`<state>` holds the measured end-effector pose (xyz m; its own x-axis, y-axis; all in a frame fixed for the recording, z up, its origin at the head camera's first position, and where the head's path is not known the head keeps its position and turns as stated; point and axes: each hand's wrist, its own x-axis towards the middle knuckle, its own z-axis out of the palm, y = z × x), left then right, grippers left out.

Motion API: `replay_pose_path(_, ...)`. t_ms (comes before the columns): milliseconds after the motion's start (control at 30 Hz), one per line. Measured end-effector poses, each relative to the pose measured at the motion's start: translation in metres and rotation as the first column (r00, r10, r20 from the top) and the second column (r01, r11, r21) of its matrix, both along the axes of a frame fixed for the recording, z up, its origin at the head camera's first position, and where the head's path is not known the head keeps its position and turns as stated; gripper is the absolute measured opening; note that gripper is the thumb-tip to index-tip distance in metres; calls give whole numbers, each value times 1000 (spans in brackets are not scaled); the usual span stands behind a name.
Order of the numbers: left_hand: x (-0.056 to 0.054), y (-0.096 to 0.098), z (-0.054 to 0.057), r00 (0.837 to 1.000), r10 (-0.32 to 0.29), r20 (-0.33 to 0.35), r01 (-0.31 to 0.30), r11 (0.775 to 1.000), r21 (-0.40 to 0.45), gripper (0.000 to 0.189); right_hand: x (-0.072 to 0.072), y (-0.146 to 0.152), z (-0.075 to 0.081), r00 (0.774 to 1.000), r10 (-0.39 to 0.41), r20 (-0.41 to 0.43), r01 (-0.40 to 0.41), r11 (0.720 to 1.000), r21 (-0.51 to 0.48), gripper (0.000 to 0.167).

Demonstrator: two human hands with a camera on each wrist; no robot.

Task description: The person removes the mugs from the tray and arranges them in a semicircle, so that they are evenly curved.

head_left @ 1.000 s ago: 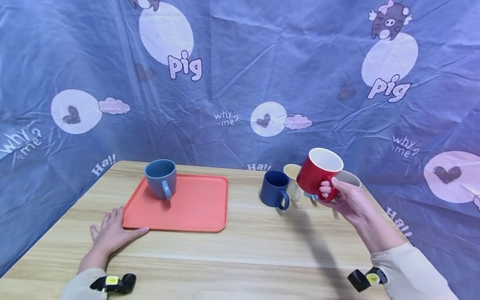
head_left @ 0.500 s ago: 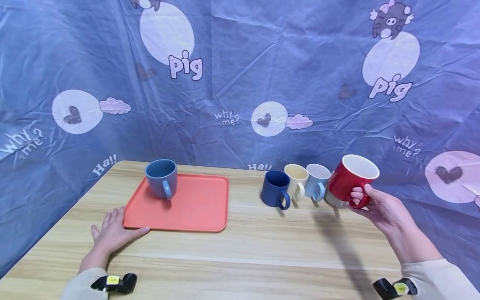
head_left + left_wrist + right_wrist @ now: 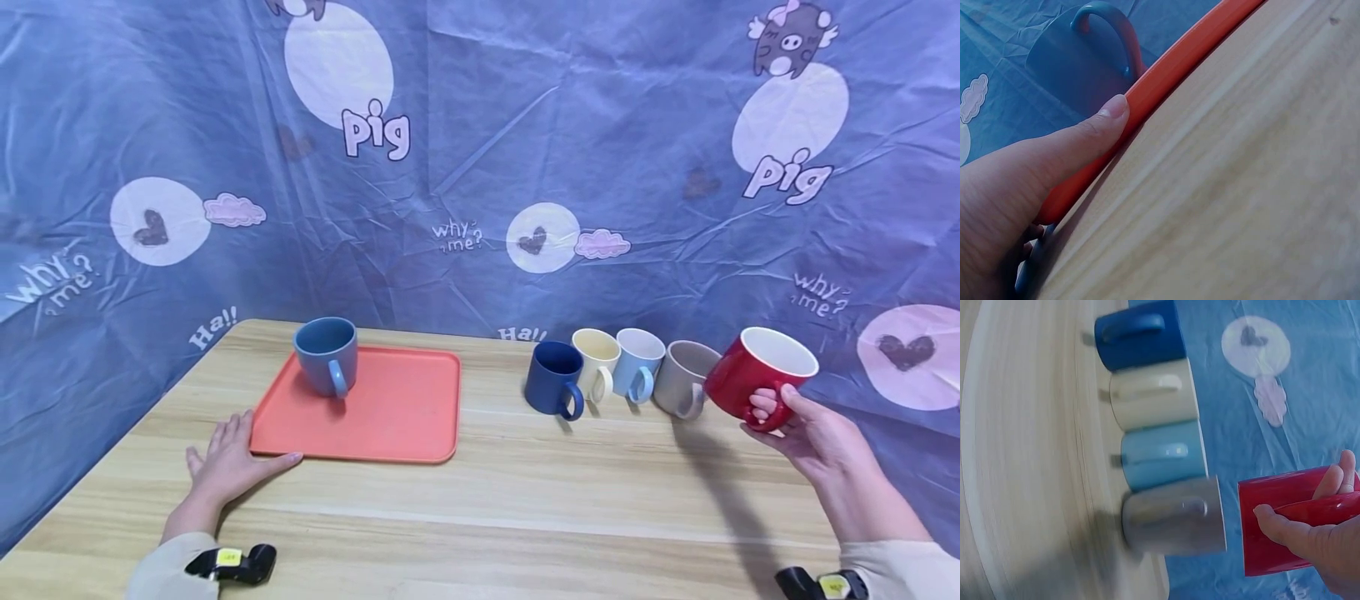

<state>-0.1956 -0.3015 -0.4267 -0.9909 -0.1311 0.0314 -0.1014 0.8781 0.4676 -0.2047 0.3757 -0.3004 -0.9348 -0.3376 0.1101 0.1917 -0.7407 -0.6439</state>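
Observation:
A red mug (image 3: 738, 379) with a white inside is held off the table, tilted, by my right hand (image 3: 817, 429), whose fingers curl round its handle. It hangs just right of a grey mug (image 3: 678, 387). In the right wrist view my thumb presses along the red handle (image 3: 1319, 510). At the left, my left hand (image 3: 228, 467) rests with fingers spread at the near left corner of a coral-red tray (image 3: 405, 417). Its thumb (image 3: 1110, 115) touches the tray's near edge in the left wrist view. A blue-grey mug (image 3: 326, 358) stands upright at the tray's back left.
Left of the grey mug stand a light blue mug (image 3: 636, 367), a cream mug (image 3: 596, 362) and a navy mug (image 3: 551, 383) in a row, handles toward me. A printed blue curtain (image 3: 465, 167) hangs behind the wooden table (image 3: 525, 508).
My right hand has carried the red mug to the right and slightly down, past the row, uncovering the cream, light blue and grey mugs. My left hand has stayed put.

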Motion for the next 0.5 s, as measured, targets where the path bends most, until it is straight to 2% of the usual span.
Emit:
replay_pose_path(300,-1,1,1,1000,-5,2,5,1000,5,118,3,27,-12,999,31,40,-28,996,-83,40)
replay_pose_path(400,-1,1,0,1000,-5,2,5,1000,7,118,4,32,-18,997,-8,81,14,997,-77,40)
replay_pose_path(500,0,2,0,1000,-3,7,3,1000,9,118,5,36,-26,987,-79,142,85,996,-36,39)
